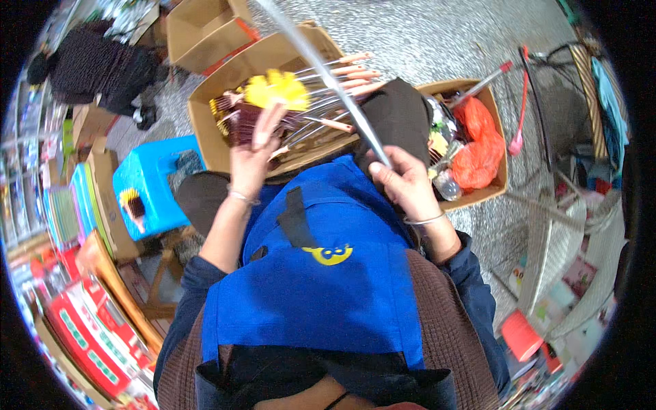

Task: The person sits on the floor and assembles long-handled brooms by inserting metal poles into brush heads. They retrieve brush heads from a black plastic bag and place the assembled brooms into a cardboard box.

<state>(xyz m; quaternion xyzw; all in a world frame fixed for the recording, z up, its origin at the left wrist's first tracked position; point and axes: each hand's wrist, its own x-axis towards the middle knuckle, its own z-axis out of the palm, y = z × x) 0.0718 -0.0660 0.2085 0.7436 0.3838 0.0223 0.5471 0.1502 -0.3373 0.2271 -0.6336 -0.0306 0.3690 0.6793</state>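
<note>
My right hand [406, 184] is closed round the lower end of a long silver metal pole [342, 96], which slants up and left past the top of the picture. My left hand [256, 150] reaches over the near side of a cardboard box [198, 113], its fingers stretched out and slightly blurred. Right by those fingertips is a yellow flower-shaped head [277, 89]; whether they touch it I cannot tell. Inside the box lie several brushes [249, 126] with brown bristles, metal shafts and peach-coloured handle ends pointing right.
A blue plastic stool [154, 178] at the left bears a small yellow-and-brown brush [132, 205]. On the right, a second carton [502, 171] holds a red plastic bag [476, 147]. An emptier carton [205, 31] stands beyond. A person in dark clothes [96, 68] is at far left.
</note>
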